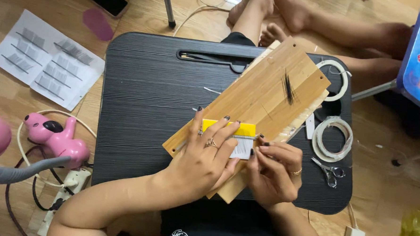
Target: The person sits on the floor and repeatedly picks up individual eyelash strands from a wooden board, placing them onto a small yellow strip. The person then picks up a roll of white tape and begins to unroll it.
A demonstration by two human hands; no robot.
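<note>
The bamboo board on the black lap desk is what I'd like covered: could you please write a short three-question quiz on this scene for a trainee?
1. True or false: the left hand lies flat on the yellow-edged card on the bamboo board.
2. What lies on the black lap desk just right of the right hand? A) small scissors B) a phone C) a pink lamp
3. What dark thing lies on the board's upper right part?

Key
1. True.
2. A: the small scissors, below the tape rolls.
3. A small tuft of fine black fibres.
</note>
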